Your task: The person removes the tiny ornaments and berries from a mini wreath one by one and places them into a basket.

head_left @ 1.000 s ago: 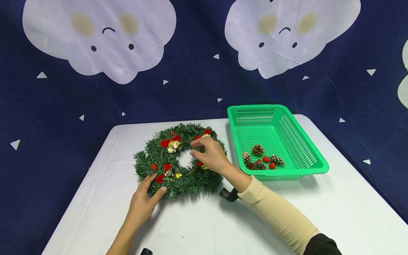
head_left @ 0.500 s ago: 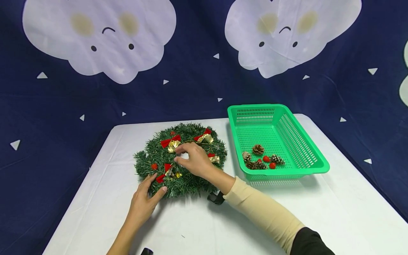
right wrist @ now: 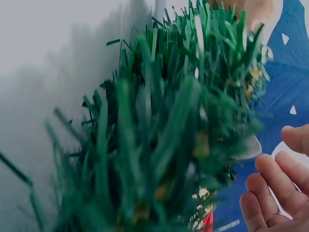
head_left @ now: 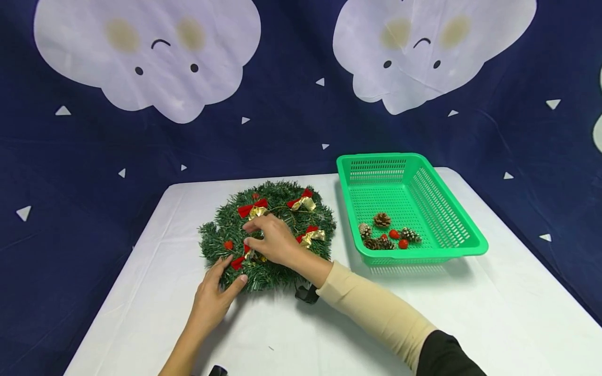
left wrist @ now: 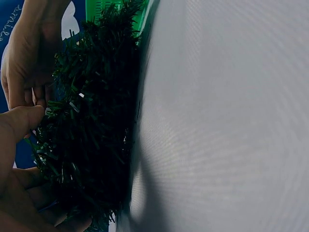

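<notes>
A green tinsel wreath (head_left: 218,230) lies on the table, dressed with red-and-gold bows (head_left: 310,237) and small red berries. My left hand (head_left: 211,297) holds its near-left edge, thumb and fingers spread around the greenery (left wrist: 91,125). Over the wreath's middle is my right hand (head_left: 275,240), close to the near-left bow (head_left: 238,262), which it partly covers. In the right wrist view, the right hand's (right wrist: 277,188) fingers are loosely bent, thumb apart from the fingertips, with nothing seen between them. The wreath's centre hole is hidden by this hand.
A green plastic basket (head_left: 444,253) stands to the right of the wreath. Several pine cones (head_left: 382,220) and red berries (head_left: 394,234) lie in its near-left corner. White cloth covers the table (head_left: 282,334); a dark blue cloud-print curtain (head_left: 282,141) hangs behind.
My right hand has moved left and slightly nearer across the wreath, from its right side to the near-left bow. My left hand and the wreath have stayed in place.
</notes>
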`<act>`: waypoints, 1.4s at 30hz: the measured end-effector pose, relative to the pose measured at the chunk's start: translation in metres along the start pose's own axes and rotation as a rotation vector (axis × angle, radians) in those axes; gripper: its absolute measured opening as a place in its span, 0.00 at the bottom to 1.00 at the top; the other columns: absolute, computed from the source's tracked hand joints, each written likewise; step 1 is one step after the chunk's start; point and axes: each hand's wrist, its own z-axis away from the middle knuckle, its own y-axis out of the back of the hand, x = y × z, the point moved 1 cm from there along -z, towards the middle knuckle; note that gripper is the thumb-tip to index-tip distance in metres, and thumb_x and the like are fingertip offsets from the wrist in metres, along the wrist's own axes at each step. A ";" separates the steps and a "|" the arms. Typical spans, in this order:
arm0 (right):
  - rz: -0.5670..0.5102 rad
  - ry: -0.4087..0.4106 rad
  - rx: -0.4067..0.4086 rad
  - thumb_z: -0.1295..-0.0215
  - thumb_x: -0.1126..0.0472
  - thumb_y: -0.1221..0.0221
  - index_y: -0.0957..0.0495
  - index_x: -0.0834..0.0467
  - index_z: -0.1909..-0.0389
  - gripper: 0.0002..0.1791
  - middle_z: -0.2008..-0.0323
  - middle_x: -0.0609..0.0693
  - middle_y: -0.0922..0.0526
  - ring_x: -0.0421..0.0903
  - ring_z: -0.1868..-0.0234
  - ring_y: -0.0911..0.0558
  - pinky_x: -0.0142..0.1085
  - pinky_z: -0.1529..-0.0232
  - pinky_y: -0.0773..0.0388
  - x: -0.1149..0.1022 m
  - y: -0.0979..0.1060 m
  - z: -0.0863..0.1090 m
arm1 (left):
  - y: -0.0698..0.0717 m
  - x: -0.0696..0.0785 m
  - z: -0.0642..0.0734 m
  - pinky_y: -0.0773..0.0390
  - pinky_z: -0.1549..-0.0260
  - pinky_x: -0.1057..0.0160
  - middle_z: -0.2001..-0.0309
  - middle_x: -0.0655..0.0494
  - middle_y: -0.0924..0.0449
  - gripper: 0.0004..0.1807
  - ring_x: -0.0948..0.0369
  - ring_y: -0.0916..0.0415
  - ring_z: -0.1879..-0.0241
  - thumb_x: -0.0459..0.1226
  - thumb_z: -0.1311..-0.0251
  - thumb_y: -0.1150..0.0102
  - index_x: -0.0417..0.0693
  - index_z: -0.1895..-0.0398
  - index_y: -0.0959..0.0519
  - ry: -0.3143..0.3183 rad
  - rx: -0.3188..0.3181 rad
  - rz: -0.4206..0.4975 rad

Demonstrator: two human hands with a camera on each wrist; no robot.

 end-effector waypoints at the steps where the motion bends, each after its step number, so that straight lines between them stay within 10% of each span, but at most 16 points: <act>1: 0.005 0.004 -0.003 0.38 0.53 0.38 0.21 0.50 0.49 0.17 0.53 0.43 0.16 0.40 0.50 0.23 0.38 0.47 0.25 -0.001 -0.002 -0.001 | 0.000 0.000 0.000 0.45 0.38 0.30 0.27 0.35 0.51 0.39 0.35 0.50 0.30 0.57 0.38 0.47 0.50 0.29 0.42 0.001 -0.001 0.001; 42: 0.131 0.061 -0.055 0.37 0.55 0.40 0.19 0.48 0.52 0.12 0.55 0.40 0.16 0.41 0.50 0.23 0.34 0.47 0.25 -0.010 -0.043 -0.025 | -0.001 0.000 0.001 0.43 0.39 0.31 0.27 0.36 0.50 0.41 0.34 0.50 0.31 0.57 0.38 0.48 0.43 0.29 0.43 -0.007 0.001 0.014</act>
